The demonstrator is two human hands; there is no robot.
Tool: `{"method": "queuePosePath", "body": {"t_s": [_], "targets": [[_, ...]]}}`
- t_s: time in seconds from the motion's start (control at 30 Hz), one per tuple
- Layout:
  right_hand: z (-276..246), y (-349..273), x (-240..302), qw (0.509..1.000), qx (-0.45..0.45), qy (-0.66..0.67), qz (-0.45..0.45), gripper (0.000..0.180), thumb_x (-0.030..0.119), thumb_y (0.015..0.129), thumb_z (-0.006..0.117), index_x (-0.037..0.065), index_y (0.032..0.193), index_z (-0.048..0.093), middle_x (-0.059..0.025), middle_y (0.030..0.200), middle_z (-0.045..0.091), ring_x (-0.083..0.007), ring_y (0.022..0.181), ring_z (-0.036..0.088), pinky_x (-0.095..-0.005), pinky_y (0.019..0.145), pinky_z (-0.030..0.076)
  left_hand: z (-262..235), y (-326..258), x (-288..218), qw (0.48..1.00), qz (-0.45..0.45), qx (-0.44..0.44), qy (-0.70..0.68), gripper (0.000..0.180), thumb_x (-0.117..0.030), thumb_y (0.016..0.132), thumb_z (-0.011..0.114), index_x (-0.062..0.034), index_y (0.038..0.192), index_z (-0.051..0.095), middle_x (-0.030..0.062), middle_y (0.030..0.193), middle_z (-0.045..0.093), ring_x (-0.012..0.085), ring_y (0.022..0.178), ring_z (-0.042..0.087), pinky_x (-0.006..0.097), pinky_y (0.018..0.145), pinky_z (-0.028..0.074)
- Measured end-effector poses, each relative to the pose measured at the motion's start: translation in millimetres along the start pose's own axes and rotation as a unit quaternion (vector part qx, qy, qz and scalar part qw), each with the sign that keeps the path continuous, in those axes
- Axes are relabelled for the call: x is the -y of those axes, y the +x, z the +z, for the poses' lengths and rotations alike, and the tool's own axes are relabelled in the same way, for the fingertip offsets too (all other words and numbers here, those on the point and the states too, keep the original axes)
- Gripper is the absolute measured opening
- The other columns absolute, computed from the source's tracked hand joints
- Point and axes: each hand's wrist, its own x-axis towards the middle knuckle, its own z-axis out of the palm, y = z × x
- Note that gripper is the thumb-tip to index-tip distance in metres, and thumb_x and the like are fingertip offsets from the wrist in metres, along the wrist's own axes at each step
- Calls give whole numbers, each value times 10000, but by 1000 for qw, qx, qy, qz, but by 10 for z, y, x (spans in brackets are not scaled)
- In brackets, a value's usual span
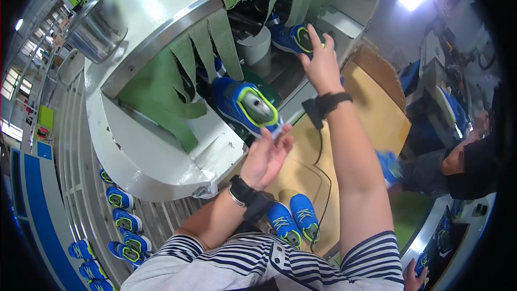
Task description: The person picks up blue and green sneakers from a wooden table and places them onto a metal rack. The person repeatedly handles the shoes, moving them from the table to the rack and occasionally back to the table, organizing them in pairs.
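Observation:
Two blue sneakers with lime-green collars sit in the opening of a white machine hung with green fabric strips [218, 48]. My left hand [264, 159] is palm up at the heel of the nearer sneaker [231, 99], with the heel between thumb and fingers. That shoe has a pale grey insert in its mouth, and its toe points into the opening. My right hand [324, 67] is open beside the farther sneaker [291, 37], fingers spread over its heel end. Whether its fingertips touch that shoe is hard to tell. Black bands circle both my wrists.
Below my hands, a pair of blue sneakers [293, 218] stands on a tan board [353, 124] crossed by a black cable. More sneakers [126, 221] line a slatted rack at left. A metal canister [97, 29] tops the machine. Another person's arm [463, 153] is at right.

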Motion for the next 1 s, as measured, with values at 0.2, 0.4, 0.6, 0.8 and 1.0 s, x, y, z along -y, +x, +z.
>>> {"method": "queuePosePath", "body": {"t_s": [0.2,0.4,0.6,0.8,1.0], "targets": [[-469,-1690,-157,967,157,189,-64,466,196,884,736,90,1318,605,-242,1450,464,-436,1353,434,-477,1121,380,-8,105,89,997,51,-61,21,692,-614,948,560,-91,1398,512,28,1088,633,177,997,619,338,956,482],[-986,-3277,-1430,916,348,29,200,455,264,864,751,30,1241,649,-238,1240,629,-404,1230,557,-438,1072,444,-557,-289,209,941,-111,-59,315,405,-257,1038,587,-42,1378,543,62,1126,657,170,1043,626,340,971,489],[-925,-2780,-2551,900,123,97,407,616,352,898,752,-15,1349,548,-265,1296,609,-357,1204,593,-434,979,495,-1220,-386,655,729,-147,2,668,510,-297,973,651,-35,1393,534,203,1361,579,316,1319,522,418,1114,403],[166,-1124,-3026,870,-4,214,444,963,464,806,827,-36,1481,355,-234,1328,570,-303,1171,583,-403,974,488,-1270,-301,917,427,-210,70,877,954,-579,909,623,-129,1618,170,264,1667,6,481,1534,4,723,1159,63],[895,-1103,-3324,903,-95,148,392,931,420,679,900,-37,1367,472,-233,1287,637,-338,1198,623,-386,1053,463,-1418,-248,961,420,-246,97,868,1065,-672,871,594,-176,1637,45,266,1662,-99,515,1518,-96,757,1131,1]]}}
